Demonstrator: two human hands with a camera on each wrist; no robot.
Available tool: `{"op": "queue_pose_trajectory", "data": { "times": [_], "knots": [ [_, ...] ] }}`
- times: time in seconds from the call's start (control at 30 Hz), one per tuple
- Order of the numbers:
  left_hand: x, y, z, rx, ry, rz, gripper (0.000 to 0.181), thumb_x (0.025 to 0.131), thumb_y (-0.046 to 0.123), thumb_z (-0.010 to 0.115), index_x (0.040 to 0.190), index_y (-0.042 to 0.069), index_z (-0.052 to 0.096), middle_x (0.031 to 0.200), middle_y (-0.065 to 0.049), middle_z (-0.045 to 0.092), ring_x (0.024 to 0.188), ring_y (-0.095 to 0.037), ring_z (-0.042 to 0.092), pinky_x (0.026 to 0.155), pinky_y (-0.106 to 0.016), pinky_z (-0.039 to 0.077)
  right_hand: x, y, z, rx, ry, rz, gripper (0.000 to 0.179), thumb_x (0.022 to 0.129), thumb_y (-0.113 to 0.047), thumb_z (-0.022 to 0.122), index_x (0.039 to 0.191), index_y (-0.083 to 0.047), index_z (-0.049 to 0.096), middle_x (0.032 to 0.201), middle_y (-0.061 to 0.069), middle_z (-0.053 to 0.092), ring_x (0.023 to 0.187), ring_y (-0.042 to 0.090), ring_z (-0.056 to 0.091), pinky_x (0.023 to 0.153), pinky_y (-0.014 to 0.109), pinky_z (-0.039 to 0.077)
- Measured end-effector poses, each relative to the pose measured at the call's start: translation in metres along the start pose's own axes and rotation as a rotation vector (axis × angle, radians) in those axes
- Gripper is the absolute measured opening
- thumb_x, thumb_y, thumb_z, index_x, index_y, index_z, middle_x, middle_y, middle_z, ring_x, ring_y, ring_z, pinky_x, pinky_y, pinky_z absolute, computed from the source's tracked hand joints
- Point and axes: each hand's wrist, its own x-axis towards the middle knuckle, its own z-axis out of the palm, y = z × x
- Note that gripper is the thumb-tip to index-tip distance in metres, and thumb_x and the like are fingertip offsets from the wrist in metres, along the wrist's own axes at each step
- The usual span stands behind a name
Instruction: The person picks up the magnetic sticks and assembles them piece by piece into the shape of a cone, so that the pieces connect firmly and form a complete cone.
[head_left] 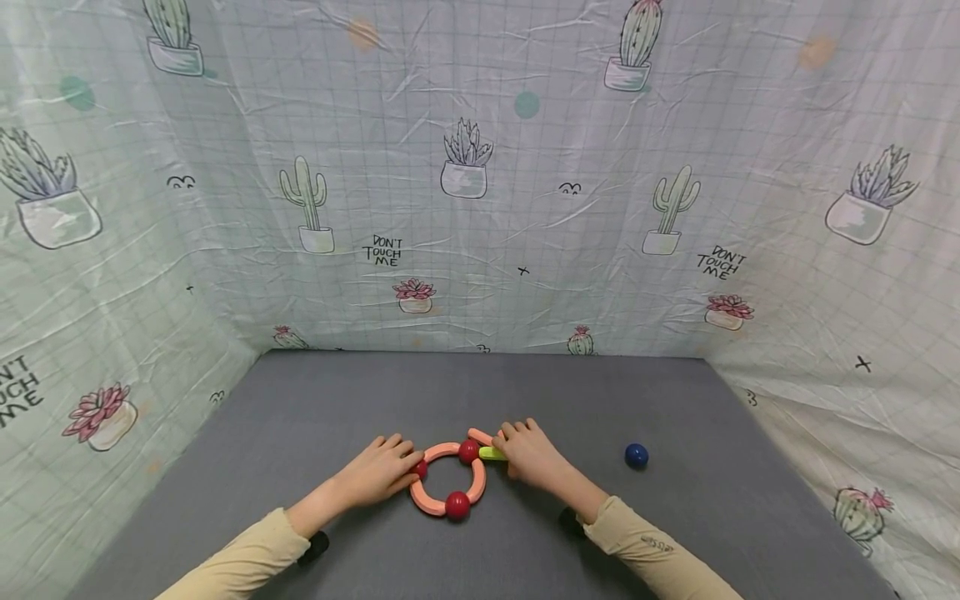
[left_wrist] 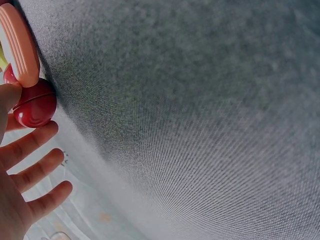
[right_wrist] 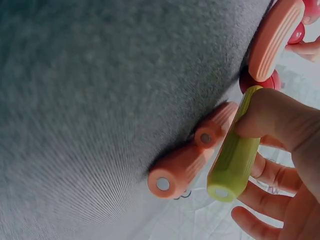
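Note:
On the grey table a ring of curved orange magnetic rods (head_left: 428,501) is joined by red balls, one of them at the near side (head_left: 457,505). At the ring's left, my left hand (head_left: 378,472) pinches a red ball (left_wrist: 37,107) between thumb and forefinger, its other fingers spread. My right hand (head_left: 534,456) holds a yellow-green magnetic rod (right_wrist: 234,150) between thumb and fingers. One end of that rod meets the red ball (head_left: 468,451) at the ring's far right. Two orange rods (right_wrist: 175,170) lie on the table beside the right hand, partly hidden by it in the head view.
A blue ball (head_left: 636,455) sits on the table to the right of my right hand. A cactus-print cloth (head_left: 480,250) hangs behind the table and along both sides. Dark wrist devices (head_left: 312,547) sit under the sleeves.

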Motion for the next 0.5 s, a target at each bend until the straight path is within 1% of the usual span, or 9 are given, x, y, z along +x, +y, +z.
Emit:
{"op": "queue_pose_trajectory", "data": {
  "times": [0.17, 0.27, 0.37, 0.5],
  "knots": [
    [0.001, 0.001, -0.002, 0.000, -0.002, 0.011, 0.024, 0.086, 0.031, 0.056, 0.104, 0.016, 0.060, 0.088, 0.002, 0.056, 0.081, -0.014, 0.049, 0.066, -0.032, 0.039, -0.001, 0.003, -0.004, -0.030, 0.072, -0.016, 0.027, 0.067, -0.023, 0.075, 0.091, -0.022, 0.063, 0.081, -0.002, 0.051, 0.070, 0.015, 0.049, 0.065, 0.029, 0.033],
    [0.001, 0.001, -0.002, 0.002, 0.003, 0.014, 0.024, 0.086, 0.032, 0.056, 0.105, 0.016, 0.060, 0.088, 0.002, 0.056, 0.082, -0.014, 0.049, 0.066, -0.031, 0.038, -0.002, 0.005, -0.007, -0.047, 0.109, -0.012, 0.026, 0.067, -0.024, 0.076, 0.089, -0.025, 0.063, 0.079, -0.002, 0.050, 0.068, 0.015, 0.046, 0.066, 0.031, 0.031],
    [0.001, 0.001, -0.003, -0.003, 0.002, 0.015, 0.025, 0.086, 0.032, 0.056, 0.105, 0.016, 0.060, 0.088, 0.002, 0.056, 0.082, -0.015, 0.049, 0.066, -0.031, 0.038, -0.002, 0.008, -0.009, -0.044, 0.130, -0.008, 0.022, 0.070, -0.024, 0.073, 0.088, -0.026, 0.062, 0.075, -0.002, 0.050, 0.066, 0.015, 0.043, 0.066, 0.032, 0.029],
    [0.002, 0.002, -0.003, 0.006, -0.006, 0.010, 0.024, 0.086, 0.032, 0.056, 0.105, 0.016, 0.060, 0.089, 0.002, 0.056, 0.082, -0.015, 0.049, 0.067, -0.032, 0.039, -0.002, 0.012, -0.013, -0.029, 0.179, -0.034, 0.020, 0.071, -0.028, 0.072, 0.088, -0.026, 0.061, 0.073, -0.003, 0.051, 0.067, 0.015, 0.044, 0.067, 0.033, 0.031]
  ]
}}
